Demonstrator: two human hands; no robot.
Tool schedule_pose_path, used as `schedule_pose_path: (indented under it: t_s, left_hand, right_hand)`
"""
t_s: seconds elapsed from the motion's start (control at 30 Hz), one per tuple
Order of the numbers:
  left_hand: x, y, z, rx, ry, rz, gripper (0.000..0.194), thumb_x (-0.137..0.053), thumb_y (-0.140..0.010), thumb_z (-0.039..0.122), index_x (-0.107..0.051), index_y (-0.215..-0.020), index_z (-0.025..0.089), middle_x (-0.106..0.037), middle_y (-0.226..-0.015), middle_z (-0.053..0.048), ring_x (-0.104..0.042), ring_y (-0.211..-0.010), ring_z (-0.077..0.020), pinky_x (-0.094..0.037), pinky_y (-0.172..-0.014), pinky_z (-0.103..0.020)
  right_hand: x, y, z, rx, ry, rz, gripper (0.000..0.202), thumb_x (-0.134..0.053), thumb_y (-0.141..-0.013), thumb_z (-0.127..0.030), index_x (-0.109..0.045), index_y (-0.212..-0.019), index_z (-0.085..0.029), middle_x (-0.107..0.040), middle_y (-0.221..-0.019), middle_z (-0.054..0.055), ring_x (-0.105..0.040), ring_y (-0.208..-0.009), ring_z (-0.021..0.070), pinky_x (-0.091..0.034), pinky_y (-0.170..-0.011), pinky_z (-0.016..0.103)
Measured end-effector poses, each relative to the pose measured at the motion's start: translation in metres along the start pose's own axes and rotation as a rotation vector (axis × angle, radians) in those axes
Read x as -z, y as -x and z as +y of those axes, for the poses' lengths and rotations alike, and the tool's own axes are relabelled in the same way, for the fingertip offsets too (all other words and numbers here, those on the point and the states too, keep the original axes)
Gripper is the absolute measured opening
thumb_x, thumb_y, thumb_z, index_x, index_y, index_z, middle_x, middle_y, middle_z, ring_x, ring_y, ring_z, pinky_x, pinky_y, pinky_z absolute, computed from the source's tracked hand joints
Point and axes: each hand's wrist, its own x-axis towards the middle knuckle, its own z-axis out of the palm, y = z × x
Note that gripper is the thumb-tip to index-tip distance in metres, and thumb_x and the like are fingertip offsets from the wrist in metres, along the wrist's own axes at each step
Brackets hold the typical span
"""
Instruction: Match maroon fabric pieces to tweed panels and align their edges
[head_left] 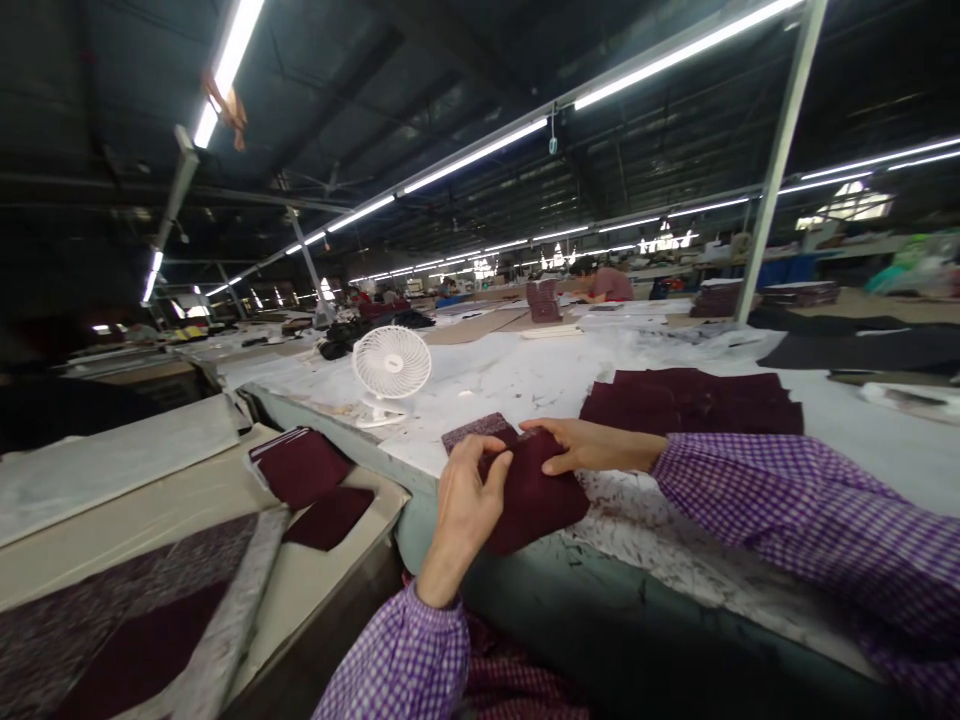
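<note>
A dark maroon fabric piece hangs partly over the front edge of the white-covered table. My left hand is closed at its upper left edge, thumb and fingers pinched together there. My right hand grips the same piece at its upper right, with the thumb on top and fingertips at the far edge. Just beyond my left fingers lies a speckled maroon piece, partly hidden by the hand. Several more maroon fabric pieces lie overlapped behind my right forearm.
A small white fan stands on the table ahead. At the left, a lower beige surface holds a stack of maroon pieces and a speckled sheet. A metal post rises at the right. Another person bends over farther back.
</note>
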Motion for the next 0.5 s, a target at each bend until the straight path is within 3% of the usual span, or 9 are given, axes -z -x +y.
schedule_pose_path:
  t_s: [0.07,0.17,0.23,0.33,0.5]
  left_hand:
    - [0.002,-0.016,-0.002,-0.006,-0.061,0.026,0.018,-0.057,-0.080,0.025,-0.065,-0.095,0.018,-0.067,-0.100,-0.006,-0.058,-0.098,-0.0225,-0.042,-0.088,-0.034]
    - [-0.007,-0.033,-0.003,0.027,-0.046,-0.146,0.016,-0.058,-0.080,0.026,-0.068,-0.091,0.020,-0.070,-0.092,-0.005,-0.061,-0.089,-0.0216,-0.044,-0.082,-0.032]
    - [-0.020,-0.038,-0.004,0.043,-0.097,-0.195,0.012,-0.059,-0.079,0.022,-0.070,-0.084,0.021,-0.070,-0.083,-0.004,-0.062,-0.082,-0.0209,-0.044,-0.077,-0.031]
    - [-0.040,-0.040,-0.010,0.005,-0.248,-0.174,0.014,-0.059,-0.076,0.015,-0.071,-0.078,0.021,-0.070,-0.085,-0.005,-0.061,-0.086,-0.0222,-0.043,-0.079,-0.032]
    - [-0.053,-0.035,-0.025,-0.035,-0.294,-0.250,0.018,-0.058,-0.079,0.013,-0.073,-0.085,0.020,-0.068,-0.090,-0.006,-0.060,-0.089,-0.0206,-0.044,-0.081,-0.030]
  right_hand:
    - [0.000,0.002,-0.006,0.014,-0.126,-0.085,0.068,-0.068,-0.072,-0.027,-0.041,-0.134,-0.017,-0.063,-0.112,0.008,-0.059,-0.102,0.0205,-0.049,-0.085,0.033]
    - [0.002,0.002,-0.005,0.024,-0.134,-0.136,0.068,-0.068,-0.072,-0.031,-0.043,-0.134,-0.018,-0.063,-0.113,0.007,-0.060,-0.100,0.0201,-0.049,-0.083,0.031]
    - [0.005,0.000,0.003,-0.012,0.038,-0.073,0.069,-0.068,-0.071,-0.029,-0.043,-0.135,-0.016,-0.067,-0.103,0.006,-0.063,-0.088,0.0191,-0.050,-0.075,0.029]
    - [0.014,-0.002,0.020,-0.068,0.365,0.061,0.070,-0.064,-0.073,-0.026,-0.040,-0.137,-0.012,-0.070,-0.085,0.005,-0.063,-0.073,0.0177,-0.049,-0.066,0.027]
    - [0.029,-0.003,0.033,-0.029,0.640,0.234,0.035,-0.055,-0.079,-0.022,-0.064,-0.111,-0.012,-0.071,-0.088,0.007,-0.064,-0.078,0.0180,-0.046,-0.070,0.025]
